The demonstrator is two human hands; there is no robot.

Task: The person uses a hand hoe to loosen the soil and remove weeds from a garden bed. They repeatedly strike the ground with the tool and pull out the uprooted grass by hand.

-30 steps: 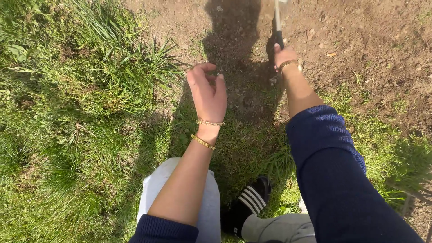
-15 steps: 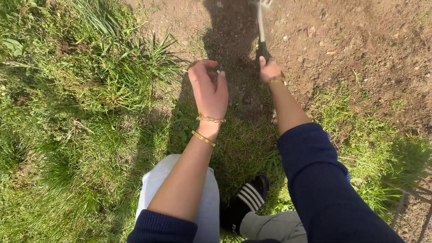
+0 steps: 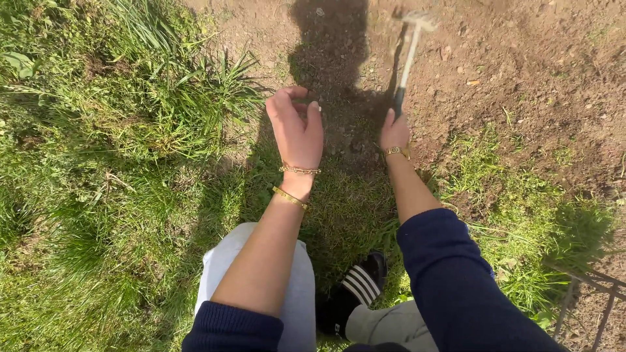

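Observation:
My right hand [image 3: 395,133] grips the dark handle of a small garden hoe [image 3: 409,55], whose pale shaft rises to a blurred metal head over the bare soil [image 3: 521,58]. My left hand [image 3: 297,127] hovers above the edge of the grass [image 3: 117,163], fingers curled loosely, holding nothing. Gold bracelets ring both wrists. Navy sleeves are pushed up on both arms. My shadow lies across the soil between the hands.
Thick grass and weeds fill the left side. Dry clods of brown soil spread over the upper right. My knee in light trousers [image 3: 222,274] and a black striped sandal [image 3: 355,290] are below. A metal frame [image 3: 587,300] stands at the lower right corner.
My right hand has swung the hoe, so its head now shows over the soil. My left hand stays almost still, shifted slightly.

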